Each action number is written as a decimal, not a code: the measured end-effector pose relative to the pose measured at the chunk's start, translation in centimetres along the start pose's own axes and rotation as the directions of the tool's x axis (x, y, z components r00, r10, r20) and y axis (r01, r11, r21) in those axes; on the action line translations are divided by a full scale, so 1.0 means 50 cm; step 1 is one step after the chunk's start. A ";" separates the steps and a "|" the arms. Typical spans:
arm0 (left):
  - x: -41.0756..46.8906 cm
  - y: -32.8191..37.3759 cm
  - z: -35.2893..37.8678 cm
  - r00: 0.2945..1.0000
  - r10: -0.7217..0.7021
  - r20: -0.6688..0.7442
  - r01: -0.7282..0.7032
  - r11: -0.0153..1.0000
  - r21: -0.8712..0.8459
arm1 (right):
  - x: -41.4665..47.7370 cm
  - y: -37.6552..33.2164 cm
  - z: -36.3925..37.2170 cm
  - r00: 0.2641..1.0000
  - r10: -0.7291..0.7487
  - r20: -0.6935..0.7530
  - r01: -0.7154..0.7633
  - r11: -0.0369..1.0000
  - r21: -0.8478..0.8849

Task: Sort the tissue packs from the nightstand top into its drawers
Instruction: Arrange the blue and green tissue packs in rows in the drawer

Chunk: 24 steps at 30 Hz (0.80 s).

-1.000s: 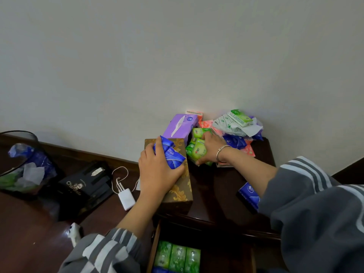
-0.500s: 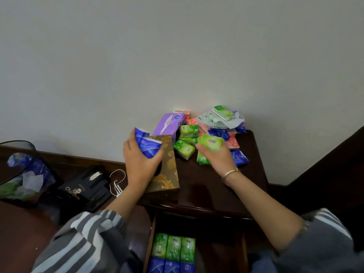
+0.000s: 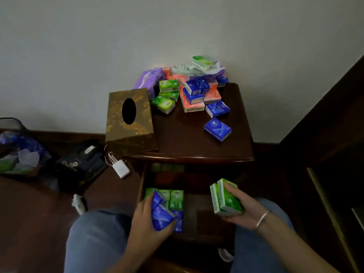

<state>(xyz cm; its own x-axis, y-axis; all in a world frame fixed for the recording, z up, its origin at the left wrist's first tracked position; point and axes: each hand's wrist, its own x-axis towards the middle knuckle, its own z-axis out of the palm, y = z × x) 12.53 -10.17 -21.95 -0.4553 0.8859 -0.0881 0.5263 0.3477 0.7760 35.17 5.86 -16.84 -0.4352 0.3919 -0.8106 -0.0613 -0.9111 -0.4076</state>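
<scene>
**Packs at open drawer, both hands loaded**

Blue tissue packs (image 3: pixel 161 213) bunched in left hand (image 3: pixel 144 221), fingers curled round them, low over front-left of open drawer (image 3: pixel 206 215). Touching or just above stored row of packs (image 3: pixel 176 199) there, cannot tell which. Green tissue packs (image 3: pixel 226 198), two side by side, clamped in right hand (image 3: pixel 243 212) between thumb and fingers, above drawer's bare right part.

Probably light, soft, squashy inside slick plastic wrap. Best taken across broad faces, not by corners. Easy to bunch several, but likely to slide apart if squeezed loosely.

Many more on nightstand top (image 3: pixel 187 140): heap of green, orange and blue packs (image 3: pixel 194 91) at back by wall, lone blue pack (image 3: pixel 217 129) apart, toward right side. Brown tissue box (image 3: pixel 129 119) at top's left edge, purple box (image 3: pixel 149 79) behind it.

Open room: bare right part of drawer, bare front middle of top. Front lip of top juts over drawer's back, so needs care when lifting hands up. Knees close on both sides of drawer. On floor left: white charger (image 3: pixel 121 170), black box (image 3: pixel 78 164), bin (image 3: pixel 17 150).
</scene>
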 end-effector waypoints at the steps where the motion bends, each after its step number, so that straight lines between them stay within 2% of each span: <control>1: 0.003 -0.007 0.030 0.997 -0.058 0.042 0.054 0.995 0.085 | 0.022 0.008 -0.007 1.000 -0.009 -0.023 0.010 0.999 0.031; 4: 0.036 -0.011 0.125 0.979 -0.150 0.136 0.089 0.923 0.374 | 0.087 0.023 -0.028 0.992 -0.087 -0.093 0.100 0.983 0.151; 8: 0.093 0.004 0.263 0.949 -0.218 0.227 0.053 0.822 0.567 | 0.134 0.018 -0.075 0.954 -0.226 -0.197 0.265 0.944 0.196; 12: 0.110 0.007 0.373 0.903 -0.346 0.255 0.087 0.729 0.679 | 0.138 0.012 -0.131 0.903 -0.346 -0.255 0.387 0.913 0.132; 16: 0.095 -0.007 0.427 0.873 -0.403 0.274 0.065 0.655 0.753 | 0.137 0.018 -0.143 0.898 -0.373 -0.235 0.400 0.913 0.076; 20: 0.096 0.001 0.427 0.804 -0.508 0.309 0.069 0.596 0.800 | 0.132 0.013 -0.140 0.898 -0.393 -0.199 0.412 0.909 0.065; 22: 0.110 0.007 0.412 0.813 -0.488 0.319 0.030 0.581 0.813 | 0.132 0.011 -0.138 0.903 -0.387 -0.187 0.408 0.909 0.083; 24: 0.134 0.005 0.389 0.875 -0.358 0.325 -0.059 0.589 0.806 | 0.134 0.010 -0.136 0.903 -0.390 -0.179 0.410 0.908 0.092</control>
<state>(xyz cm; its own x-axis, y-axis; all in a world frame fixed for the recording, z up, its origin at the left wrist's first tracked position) 23.57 1.82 -34.49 -0.3533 0.7510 -0.5579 0.9156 0.4000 -0.0414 38.34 8.87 -25.32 -0.2084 0.7319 -0.6488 -0.3169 -0.6781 -0.6632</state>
